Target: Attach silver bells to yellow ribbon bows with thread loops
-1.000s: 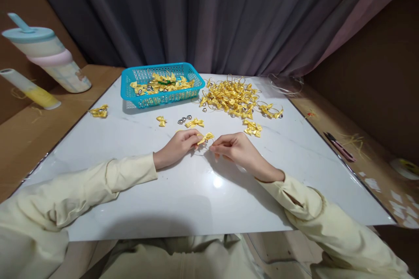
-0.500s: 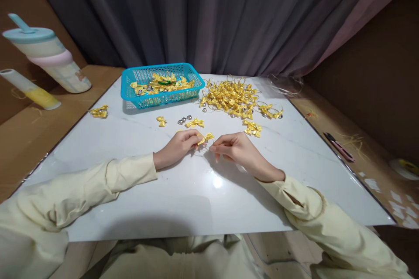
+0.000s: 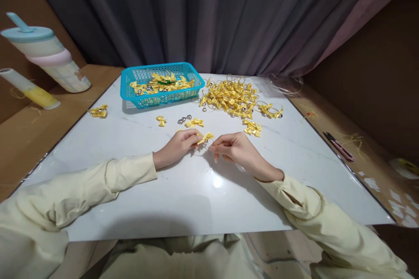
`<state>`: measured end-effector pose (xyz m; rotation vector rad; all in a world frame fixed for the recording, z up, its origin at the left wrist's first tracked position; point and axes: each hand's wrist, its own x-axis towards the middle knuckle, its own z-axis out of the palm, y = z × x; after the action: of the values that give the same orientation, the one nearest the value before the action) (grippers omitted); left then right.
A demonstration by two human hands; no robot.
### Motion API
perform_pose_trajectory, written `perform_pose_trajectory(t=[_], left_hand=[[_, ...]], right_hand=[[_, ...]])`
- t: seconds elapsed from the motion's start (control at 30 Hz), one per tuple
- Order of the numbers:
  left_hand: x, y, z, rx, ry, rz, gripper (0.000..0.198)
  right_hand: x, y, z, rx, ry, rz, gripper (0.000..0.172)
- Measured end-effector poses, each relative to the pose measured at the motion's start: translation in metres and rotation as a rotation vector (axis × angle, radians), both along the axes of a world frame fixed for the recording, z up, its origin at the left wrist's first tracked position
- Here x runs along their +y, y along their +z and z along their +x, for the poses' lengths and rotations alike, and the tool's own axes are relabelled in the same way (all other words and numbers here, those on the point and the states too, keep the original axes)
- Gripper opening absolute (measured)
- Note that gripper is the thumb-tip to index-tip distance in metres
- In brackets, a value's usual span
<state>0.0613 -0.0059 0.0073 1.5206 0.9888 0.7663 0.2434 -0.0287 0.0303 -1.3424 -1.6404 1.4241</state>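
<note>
My left hand (image 3: 182, 145) pinches a yellow ribbon bow (image 3: 206, 138) above the middle of the table. A thin cord loop hangs from the bow, and a small silver bell shows just under it. The fingers of my right hand (image 3: 233, 150) are closed on the right side of that cord. Just beyond my left hand lie another yellow bow (image 3: 194, 122) and several silver bells (image 3: 184, 119). One small bow (image 3: 161, 120) rests further left, and a few more bows (image 3: 252, 128) lie past my right hand.
A blue plastic basket (image 3: 131, 97) with bows and bells stands at the back. Beside it is a heap of yellow bows with cord loops (image 3: 231, 96). A tumbler (image 3: 59, 61) and a thread tube (image 3: 32, 89) stand left; thread snips (image 3: 339, 146) lie right. The white table (image 3: 163, 209) has a near edge.
</note>
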Motion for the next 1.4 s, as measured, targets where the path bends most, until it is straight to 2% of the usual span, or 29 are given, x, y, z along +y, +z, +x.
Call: perform_pose_trajectory(t=[0.27,0.6,0.9,1.23,1.4], left_hand=[[0.000,-0.001,0.000,-0.013,0.000,-0.006,0.023],[-0.001,0.002,0.001,0.010,0.016,-0.001,0.025],[0.000,-0.001,0.000,0.012,0.006,0.009,0.024],[-0.002,0.000,0.001,0.053,-0.004,0.060,0.024],[-0.001,-0.001,0.001,0.007,0.023,0.057,0.025]], right_hand=[[0.002,-0.006,0.001,0.028,-0.003,0.003,0.017],[0.001,-0.004,0.001,0.020,-0.013,0.006,0.016],[0.002,-0.003,0.001,0.017,-0.017,-0.001,0.017],[0.000,-0.003,-0.002,0.139,-0.026,-0.107,0.014],[-0.003,-0.007,-0.009,0.114,-0.063,-0.023,0.017]])
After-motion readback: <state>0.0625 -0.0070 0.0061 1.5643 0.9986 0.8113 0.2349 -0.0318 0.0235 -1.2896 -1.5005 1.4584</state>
